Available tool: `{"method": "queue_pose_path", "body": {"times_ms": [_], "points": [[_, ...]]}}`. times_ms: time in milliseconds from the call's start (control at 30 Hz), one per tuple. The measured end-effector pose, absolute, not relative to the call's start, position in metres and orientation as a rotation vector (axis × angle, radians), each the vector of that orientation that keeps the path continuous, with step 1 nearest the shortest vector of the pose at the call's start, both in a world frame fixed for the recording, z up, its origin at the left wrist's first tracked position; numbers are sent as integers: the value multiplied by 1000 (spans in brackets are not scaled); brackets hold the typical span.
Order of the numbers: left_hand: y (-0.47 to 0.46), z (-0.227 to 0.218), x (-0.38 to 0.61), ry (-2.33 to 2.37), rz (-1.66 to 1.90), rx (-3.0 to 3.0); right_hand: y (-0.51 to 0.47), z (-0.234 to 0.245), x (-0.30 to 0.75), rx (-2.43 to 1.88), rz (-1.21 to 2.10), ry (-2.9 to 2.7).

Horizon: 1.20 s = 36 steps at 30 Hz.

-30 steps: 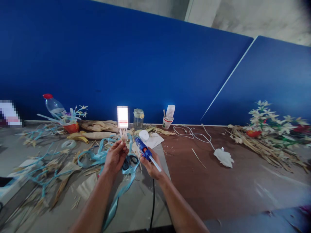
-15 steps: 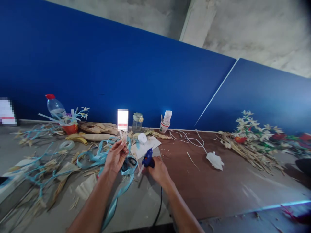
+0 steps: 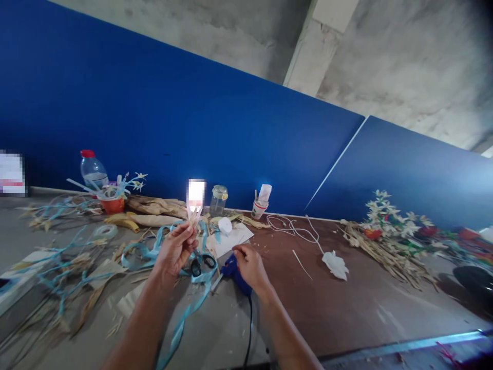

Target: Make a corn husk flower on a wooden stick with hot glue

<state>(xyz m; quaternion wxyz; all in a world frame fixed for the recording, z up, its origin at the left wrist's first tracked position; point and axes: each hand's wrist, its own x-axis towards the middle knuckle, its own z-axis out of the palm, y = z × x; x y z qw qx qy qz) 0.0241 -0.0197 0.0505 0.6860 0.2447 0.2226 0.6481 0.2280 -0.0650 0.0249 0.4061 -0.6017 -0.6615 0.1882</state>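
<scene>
My left hand (image 3: 177,249) is closed in a pinch around the lower end of a small pale flower (image 3: 194,215) made of dry, husk-like strips, held upright with its petals above the fingertips. My right hand (image 3: 251,266) is over a blue glue gun (image 3: 241,280), which lies on the table with a pale glue stick at one end. The fingers of that hand are drawn together; whether anything small is between them is hidden. Black-handled scissors (image 3: 202,263) lie between my hands, on blue ribbon (image 3: 185,316). A white sheet of paper (image 3: 231,240) lies beyond my right hand.
A white roll (image 3: 225,226), a lidded jar (image 3: 219,200) and a paper cup (image 3: 260,208) stand toward the blue partition (image 3: 192,103). Blue stems (image 3: 63,288) and dry husks (image 3: 157,205) spread leftward. White cable (image 3: 298,226), crumpled tissue (image 3: 335,264) and white flowers (image 3: 379,213) are at right.
My right hand has loosened from the glue gun's grip and shifted above it; the gun has turned and come down onto the table. My left hand keeps the flower. The view has shifted slightly.
</scene>
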Motion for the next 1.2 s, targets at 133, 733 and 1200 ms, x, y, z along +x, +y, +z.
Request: {"method": "queue_pose_path", "body": {"times_ms": [133,733,1200], "points": [[-23,60,11,472,1448,578,-52,46,194,-1278,731,-1481],[-24,50,49,695,1418,694,-25,42,149,-1027,929,-1141],[-22,38,55,822,1482,816,-34,48,146,-1025,895,-1160]]}}
